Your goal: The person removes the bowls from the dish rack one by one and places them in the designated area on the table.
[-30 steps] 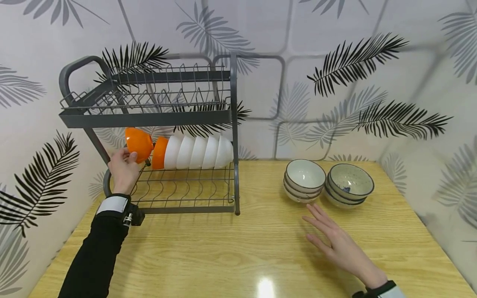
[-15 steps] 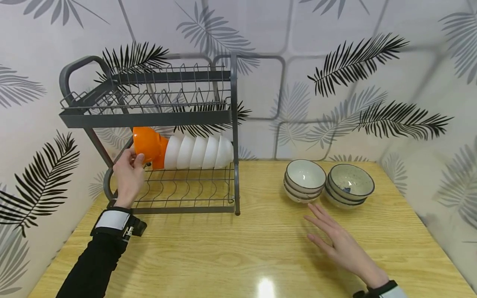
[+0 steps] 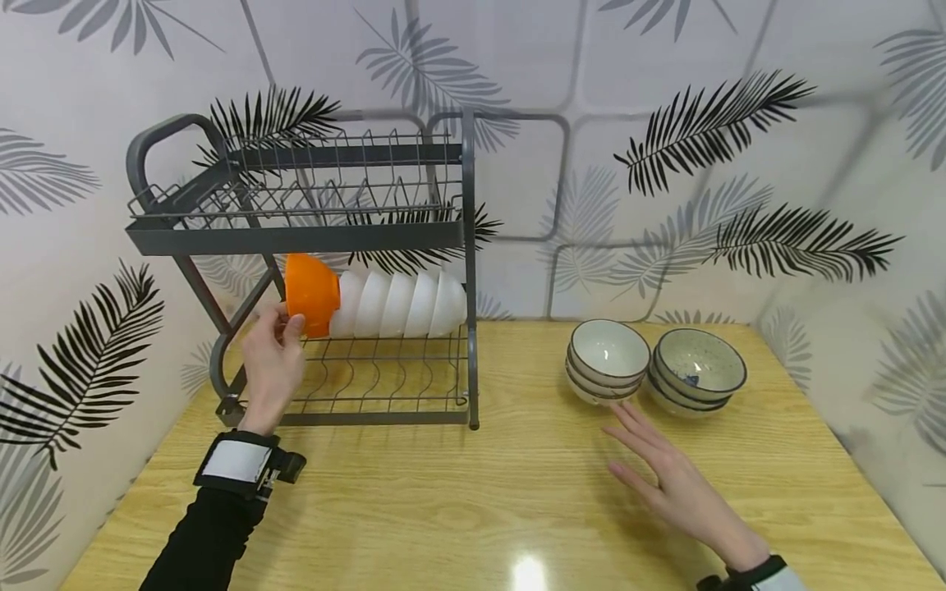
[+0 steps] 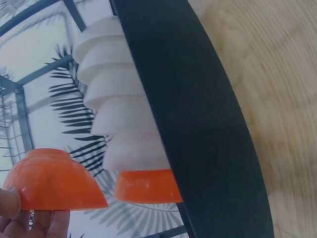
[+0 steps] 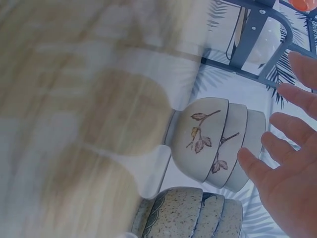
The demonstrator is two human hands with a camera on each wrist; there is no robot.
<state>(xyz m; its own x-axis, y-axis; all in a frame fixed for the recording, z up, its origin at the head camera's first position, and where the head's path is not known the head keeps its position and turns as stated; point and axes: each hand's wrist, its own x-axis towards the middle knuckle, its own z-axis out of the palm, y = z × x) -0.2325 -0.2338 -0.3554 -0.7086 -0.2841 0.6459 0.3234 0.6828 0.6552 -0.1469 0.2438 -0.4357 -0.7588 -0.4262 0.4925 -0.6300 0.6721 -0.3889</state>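
Note:
My left hand (image 3: 273, 357) pinches the rim of an orange bowl (image 3: 313, 295), tipped on its side at the left of the rack's lower tier. In the left wrist view the held bowl (image 4: 54, 181) stands apart from a second orange bowl (image 4: 148, 186), which ends a row of several white bowls (image 4: 121, 114); in the head view the held bowl hides that second one. My right hand (image 3: 680, 492) is spread with nothing in it, its fingertips close to a stack of white bowls (image 3: 609, 353). Brown leaf sprigs mark that stack (image 5: 200, 139) in the right wrist view.
The two-tier grey rack (image 3: 296, 240) stands at the left of the wooden table (image 3: 443, 509), its upper wire tier above the left hand. Speckled bowls with dark rims (image 3: 700, 361) are stacked right of the white stack. A patterned wall stands behind.
My left hand has carried its orange bowl to the right, up to the row, where it now covers the other orange bowl in the head view. The right hand has barely moved.

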